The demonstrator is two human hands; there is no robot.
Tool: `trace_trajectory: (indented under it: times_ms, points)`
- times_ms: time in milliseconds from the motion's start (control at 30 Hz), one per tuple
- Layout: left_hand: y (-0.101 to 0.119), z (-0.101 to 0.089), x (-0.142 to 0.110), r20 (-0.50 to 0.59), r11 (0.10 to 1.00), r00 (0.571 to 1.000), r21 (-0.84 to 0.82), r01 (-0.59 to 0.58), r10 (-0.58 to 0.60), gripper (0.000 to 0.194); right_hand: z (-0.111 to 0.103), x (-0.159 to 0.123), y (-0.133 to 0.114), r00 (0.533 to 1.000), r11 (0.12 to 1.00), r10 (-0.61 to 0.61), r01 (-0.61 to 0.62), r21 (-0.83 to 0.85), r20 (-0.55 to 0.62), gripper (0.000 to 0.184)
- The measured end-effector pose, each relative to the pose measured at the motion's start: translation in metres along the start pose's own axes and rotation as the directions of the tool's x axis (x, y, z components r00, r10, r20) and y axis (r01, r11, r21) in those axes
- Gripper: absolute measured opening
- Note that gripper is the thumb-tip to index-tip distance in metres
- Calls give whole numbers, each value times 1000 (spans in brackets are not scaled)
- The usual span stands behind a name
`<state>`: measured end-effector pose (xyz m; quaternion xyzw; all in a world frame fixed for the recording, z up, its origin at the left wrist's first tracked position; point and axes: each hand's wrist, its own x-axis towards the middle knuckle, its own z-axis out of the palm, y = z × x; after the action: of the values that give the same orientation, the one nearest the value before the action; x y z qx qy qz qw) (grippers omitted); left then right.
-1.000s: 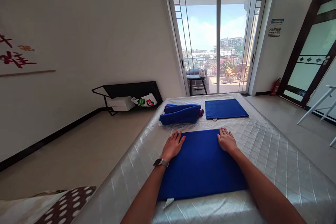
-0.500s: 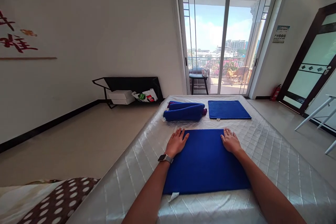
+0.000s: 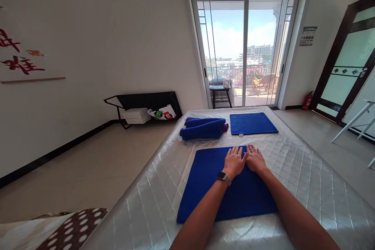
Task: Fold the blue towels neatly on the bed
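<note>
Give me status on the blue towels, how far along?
Looks done: one folded towel lies flat at the far end of the mattress. In hand: left hand and right hand press flat on the near towel. Left: the bundled pile, apparently unfolded.

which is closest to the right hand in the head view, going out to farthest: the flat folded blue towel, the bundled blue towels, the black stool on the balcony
From the right hand, which lies flat on the spread blue towel:
1. Flat folded blue towel, just beyond the hand, slightly right.
2. Bundled blue towels, farther off to the left on the mattress.
3. Black stool, past the glass door, farthest.
</note>
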<state>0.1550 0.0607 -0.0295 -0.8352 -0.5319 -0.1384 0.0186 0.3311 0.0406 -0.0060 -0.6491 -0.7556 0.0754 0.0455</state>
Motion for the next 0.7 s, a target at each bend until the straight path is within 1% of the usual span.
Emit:
trace_trajectory:
  times_ms: [33,100,167,233,300,367,433,500,567,700]
  points:
    - [6,4,2,-2,1000,1000,-5,-27,27,39,1,0,1,1000,1000,-12,12,-9,-4,62]
    - [9,10,3,-4,999,999,-9,-53,53,35,1,0,2,1000,1000,-21,21,-20,-6,62]
    - [4,10,-2,-1,999,999,-7,-50,50,34,-1,-1,0,1000,1000,-7,7,-13,-1,62]
    - [-9,6,-12,5,1000,1000,4,-18,18,38,-4,-1,-3,1000,1000,13,-13,8,3,63]
    - [-29,-2,-27,11,999,999,26,45,-45,44,-7,-3,-6,1000,999,25,-25,28,3,64]
    - [-54,-13,-46,34,984,985,58,168,-170,55,-9,-4,-8,1000,999,26,-26,36,6,64]
    - [-78,-24,-65,69,946,946,87,311,-317,69,-11,-5,-9,1000,999,23,-23,36,13,63]
    - [-94,-32,-78,96,909,904,90,408,-416,77,-13,-5,-9,999,999,25,-26,36,26,62]
    - [-101,-35,-85,100,897,891,68,438,-443,81,-15,-4,-8,999,999,29,-31,36,43,62]
    - [-100,-35,-84,108,898,891,53,437,-440,81,-17,-4,-9,998,999,39,-41,32,51,62]
